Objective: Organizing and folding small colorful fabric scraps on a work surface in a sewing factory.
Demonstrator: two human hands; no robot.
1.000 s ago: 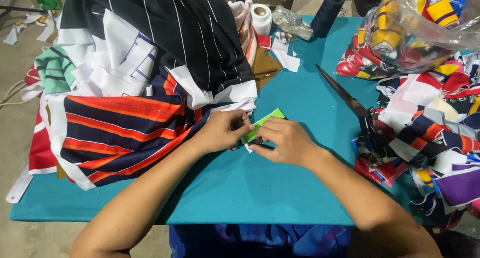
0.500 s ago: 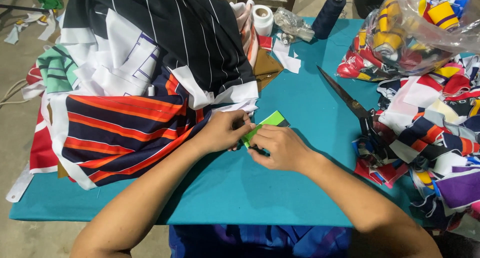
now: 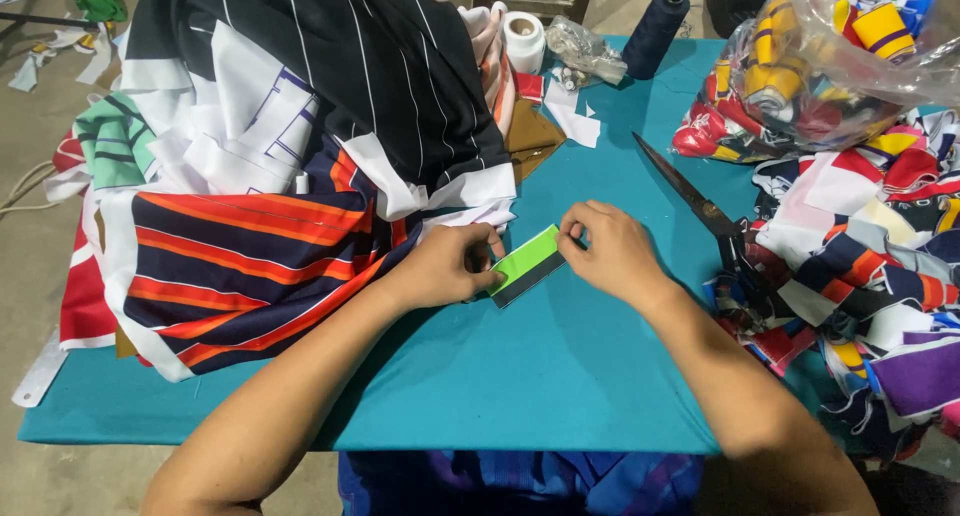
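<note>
At the left of the teal table [image 3: 560, 396] lies a heap of garments [image 3: 270, 176]: black cloth with white stripes on top, navy with orange bands below, spilling over the table's left edge.

The person's left hand [image 3: 445, 266] rests just right of that heap, near the table's middle. Its fingers are curled and closed on the lower-left end of a small fabric strip [image 3: 527, 264], bright green along one side and dark along the other.

The strip lies flat on the table between the two hands. Its long axis runs on a diagonal, from lower left by the left hand up to upper right by the right hand. Both hands touch it, one at each end; neither is clearly the nearer.

The right hand [image 3: 610, 251] sits at the upper-right end, with fingertips bent down and pinching or pressing that end. Whether it grips the edge or only presses it flat cannot be told.

Beyond the right hand, a pair of long scissors [image 3: 690, 196] lies on the table, point away from the person, apart from both hands. Further right is a pile of mixed coloured fabric pieces [image 3: 860, 276], with a clear bag of coloured scraps [image 3: 820, 66] behind it. At the far edge stand a white spool [image 3: 524, 40] and a dark thread cone [image 3: 655, 31].
</note>
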